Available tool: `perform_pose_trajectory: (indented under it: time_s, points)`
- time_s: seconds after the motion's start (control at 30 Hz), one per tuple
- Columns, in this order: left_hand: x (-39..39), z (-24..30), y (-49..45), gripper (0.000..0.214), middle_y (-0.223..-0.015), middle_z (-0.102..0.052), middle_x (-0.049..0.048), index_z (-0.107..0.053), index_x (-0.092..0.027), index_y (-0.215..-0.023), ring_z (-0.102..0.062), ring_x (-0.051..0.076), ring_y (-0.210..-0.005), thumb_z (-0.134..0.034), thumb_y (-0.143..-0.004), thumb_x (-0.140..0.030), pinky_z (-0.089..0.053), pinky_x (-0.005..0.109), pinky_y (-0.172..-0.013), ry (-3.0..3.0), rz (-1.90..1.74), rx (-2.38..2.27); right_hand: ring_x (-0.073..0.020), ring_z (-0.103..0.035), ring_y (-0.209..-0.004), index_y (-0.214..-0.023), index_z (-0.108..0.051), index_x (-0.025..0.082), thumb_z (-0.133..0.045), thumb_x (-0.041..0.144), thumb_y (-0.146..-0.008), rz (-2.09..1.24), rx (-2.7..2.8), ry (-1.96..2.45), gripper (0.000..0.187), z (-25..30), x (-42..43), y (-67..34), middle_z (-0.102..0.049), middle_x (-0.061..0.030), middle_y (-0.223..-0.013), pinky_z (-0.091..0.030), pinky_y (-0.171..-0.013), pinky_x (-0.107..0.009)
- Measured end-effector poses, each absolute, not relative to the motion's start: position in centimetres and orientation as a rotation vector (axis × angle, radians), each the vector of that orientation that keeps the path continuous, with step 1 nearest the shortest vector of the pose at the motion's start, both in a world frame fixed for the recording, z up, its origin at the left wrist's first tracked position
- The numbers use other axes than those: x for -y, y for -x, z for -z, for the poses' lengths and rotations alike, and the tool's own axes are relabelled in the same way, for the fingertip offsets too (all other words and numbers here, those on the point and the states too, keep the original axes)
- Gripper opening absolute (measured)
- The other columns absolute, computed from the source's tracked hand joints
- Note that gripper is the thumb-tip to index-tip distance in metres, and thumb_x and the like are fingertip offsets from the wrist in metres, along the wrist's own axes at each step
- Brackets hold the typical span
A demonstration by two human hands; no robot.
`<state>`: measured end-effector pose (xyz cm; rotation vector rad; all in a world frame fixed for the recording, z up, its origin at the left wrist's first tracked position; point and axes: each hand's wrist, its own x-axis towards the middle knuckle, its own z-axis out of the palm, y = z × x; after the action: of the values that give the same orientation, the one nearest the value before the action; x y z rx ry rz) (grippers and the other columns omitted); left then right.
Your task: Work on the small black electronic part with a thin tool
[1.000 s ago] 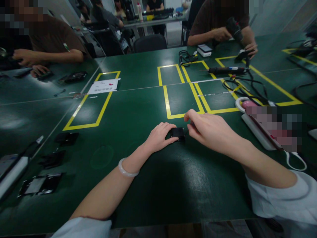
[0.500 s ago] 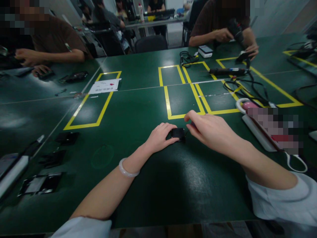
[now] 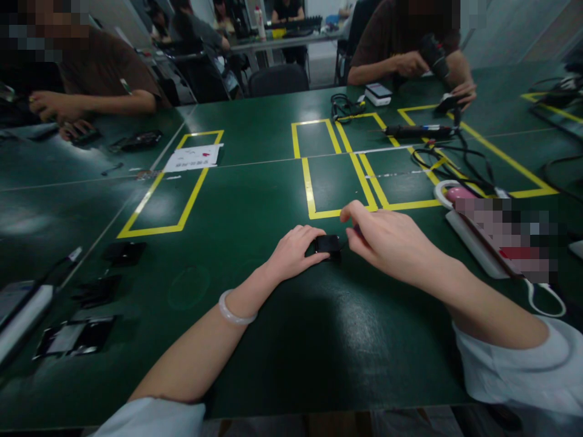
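At the far left edge of the matte dark-green desk (image 3: 255,200) lies a long white plastic bar (image 3: 20,321). Just beside it, three flat black rectangular plates (image 3: 122,252) sit in a column, the nearest one showing a glossy pale face. Beyond them a rectangle of yellow tape (image 3: 150,206) is stuck flat to the desk, with a white paper label (image 3: 192,157) across its far end.

My left hand (image 3: 294,250) comes next, a smooth milky-white bangle (image 3: 234,311) round its wrist. Its fingers are curled closed on a small black boxy part (image 3: 327,244), thumb along the near side and fingertips over the far left edge, holding it down on the desk. That part sits mid-desk, just on my side of the yellow taped squares (image 3: 334,182).

My right hand (image 3: 387,240) is immediately right of the part. The index finger arches up and the other fingers are bent, tips tucked down by the part's right edge. I cannot tell whether they pinch anything or touch the part.

Further right a long white plastic power strip (image 3: 473,243) lies at a slant, a rounded pink object (image 3: 455,193) at its far end. Thin black cables (image 3: 450,161) loop behind it, near a slim black pen-shaped tool (image 3: 416,129).
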<state>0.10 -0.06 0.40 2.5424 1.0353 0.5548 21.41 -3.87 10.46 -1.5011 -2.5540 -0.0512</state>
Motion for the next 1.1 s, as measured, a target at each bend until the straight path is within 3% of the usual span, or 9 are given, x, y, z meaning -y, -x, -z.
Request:
perform_pose_trajectory:
  time_s: [0.17, 0.43, 0.67, 0.93, 1.1]
  points:
    - [-0.02, -0.26, -0.08, 0.038, -0.112, -0.061, 0.0077, -0.052, -0.020, -0.118, -0.055, 0.024, -0.100, -0.052, -0.092, -0.048, -0.045, 0.039, -0.088, -2.552, -0.548, -1.020, -0.0189, -0.061, -0.064, -0.096, -0.051, 0.019, -0.036, 0.035, -0.096, 0.072, 2.590, 1.524, 0.021, -10.57, 3.79, -21.40, -0.066, -0.0027, -0.073, -0.026, -0.054, -0.028]
    - [0.00, -0.14, -0.10, 0.038, -0.108, -0.061, 0.0074, -0.053, -0.020, -0.116, -0.055, 0.024, -0.098, -0.054, -0.091, -0.048, -0.045, 0.038, -0.087, -2.553, -0.570, -1.031, -0.0185, -0.063, -0.068, -0.109, -0.047, 0.018, -0.039, 0.026, -0.093, -0.005, 2.556, 1.446, 0.021, -10.29, 3.76, -21.57, -0.066, -0.0029, -0.079, -0.030, -0.056, -0.027]
    - [-0.02, -0.27, -0.11, 0.039, -0.110, -0.061, 0.0073, -0.053, -0.020, -0.119, -0.055, 0.024, -0.099, -0.052, -0.092, -0.048, -0.045, 0.039, -0.088, -2.550, -0.542, -1.026, -0.0199, -0.062, -0.067, -0.092, -0.053, 0.020, -0.038, 0.038, -0.096, 0.069, 2.600, 1.503, 0.024, -10.62, 3.68, -21.41, -0.067, -0.0031, -0.075, -0.029, -0.056, -0.028]
    - [0.01, -0.25, -0.10, 0.038, -0.108, -0.061, 0.0073, -0.053, -0.020, -0.116, -0.055, 0.023, -0.096, -0.053, -0.091, -0.048, -0.046, 0.037, -0.085, -2.548, -0.570, -1.033, -0.0171, -0.061, -0.064, -0.103, -0.050, 0.019, -0.038, 0.028, -0.094, 0.057, 2.563, 1.464, 0.017, -10.16, 3.65, -21.67, -0.066, -0.0020, -0.075, -0.028, -0.054, -0.027]
    - [-0.07, -0.03, -0.05, 0.039, -0.110, -0.061, 0.0074, -0.052, -0.020, -0.118, -0.055, 0.024, -0.099, -0.052, -0.092, -0.049, -0.045, 0.039, -0.088, -2.550, -0.561, -1.024, -0.0186, -0.062, -0.067, -0.095, -0.053, 0.020, -0.038, 0.038, -0.096, 0.059, 2.582, 1.464, 0.023, -10.49, 3.67, -21.56, -0.066, -0.0027, -0.075, -0.029, -0.057, -0.028]
